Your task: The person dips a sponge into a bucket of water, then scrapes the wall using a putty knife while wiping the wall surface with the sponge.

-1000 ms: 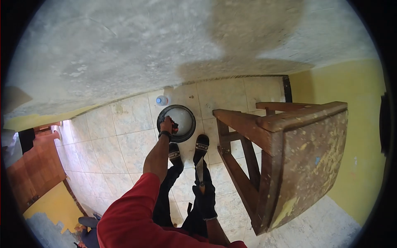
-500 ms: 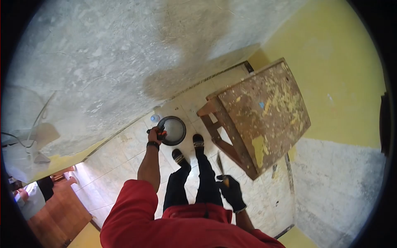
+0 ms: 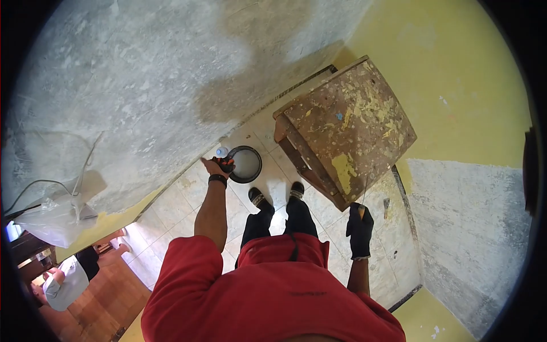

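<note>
Red cloth of the shirt (image 3: 273, 279) nearest, below both grips. Dark glove on the right grip (image 3: 360, 232), closed around the wooden handle of a thin-bladed tool (image 3: 362, 212). Bare left grip (image 3: 215, 167), curled around a black-and-orange object (image 3: 227, 163), of exact kind impossible to tell. Just right of left grip, a round black basin (image 3: 260, 165) with pale contents; just beyond same grip, a clear bottle (image 3: 221, 152). Ahead of right grip, a paint-spotted wooden stool (image 3: 353, 122); beyond left grip, a grey wall (image 3: 131, 74).
</note>
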Motion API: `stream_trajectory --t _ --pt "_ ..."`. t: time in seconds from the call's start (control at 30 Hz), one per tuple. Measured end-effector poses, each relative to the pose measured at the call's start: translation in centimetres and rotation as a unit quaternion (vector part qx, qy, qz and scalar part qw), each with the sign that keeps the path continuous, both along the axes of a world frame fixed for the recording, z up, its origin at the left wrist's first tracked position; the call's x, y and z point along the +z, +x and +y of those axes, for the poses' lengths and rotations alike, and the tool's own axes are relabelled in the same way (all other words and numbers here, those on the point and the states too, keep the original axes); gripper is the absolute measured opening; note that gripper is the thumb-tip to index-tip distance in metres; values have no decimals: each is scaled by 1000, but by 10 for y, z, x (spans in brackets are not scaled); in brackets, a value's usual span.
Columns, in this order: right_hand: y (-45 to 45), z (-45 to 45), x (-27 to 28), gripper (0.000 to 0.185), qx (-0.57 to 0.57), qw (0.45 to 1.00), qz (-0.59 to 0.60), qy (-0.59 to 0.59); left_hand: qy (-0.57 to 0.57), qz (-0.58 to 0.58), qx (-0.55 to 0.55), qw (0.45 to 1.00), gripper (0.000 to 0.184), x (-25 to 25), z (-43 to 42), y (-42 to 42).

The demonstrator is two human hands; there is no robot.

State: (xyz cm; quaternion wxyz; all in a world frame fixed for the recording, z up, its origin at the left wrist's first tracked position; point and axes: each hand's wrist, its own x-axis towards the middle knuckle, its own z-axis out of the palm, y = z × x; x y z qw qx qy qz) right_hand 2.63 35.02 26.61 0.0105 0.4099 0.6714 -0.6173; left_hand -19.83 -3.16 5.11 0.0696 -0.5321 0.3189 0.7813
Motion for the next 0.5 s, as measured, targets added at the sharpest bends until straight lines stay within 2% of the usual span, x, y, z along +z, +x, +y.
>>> stream_trajectory --t 0.07,0.1,0.13,0.17,0.2,0.23,0.27,0.3,0.33,0.37,0.4,0.43,0.47,0.5 --pt "-13 17 2 18 -27 1000 -2 -2 -15 -14 61 998 55 -8 4 -2" --pt "-20 27 2 18 -20 1000 2 -2 -11 15 86 996 45 -19 0 -5" --pt "-28 38 -2 19 6 999 2 41 53 109 88 989 37 -89 -37 -4" --pt "-30 51 -6 20 32 996 -4 85 31 125 82 988 39 -103 -50 -7" --pt "-24 77 -38 23 88 976 47 195 10 142 75 987 41 -108 -46 -13" --pt "-34 81 -18 22 108 967 31 227 5 136 89 987 43 -59 -20 -17" --pt "-50 84 1 21 128 957 21 258 -1 135 104 985 45 15 7 -26" --pt "-57 97 0 24 153 950 25 271 15 166 101 981 45 37 10 -33" --pt "-62 108 -5 27 178 941 33 284 17 216 122 968 38 67 19 -40" --pt "-65 123 -26 34 202 914 48 348 5 245 122 962 34 92 25 -48" --pt "-78 125 -18 39 229 892 60 386 -6 282 127 951 31 119 30 -60" --pt "-95 127 -12 39 250 892 77 369 -69 314 141 936 27 150 38 -76" --pt "-110 135 -32 40 265 878 120 381 -69 347 163 921 27 185 43 -96" --pt "-134 123 -8 41 258 904 105 326 -177 358 120 909 27 221 47 -111"
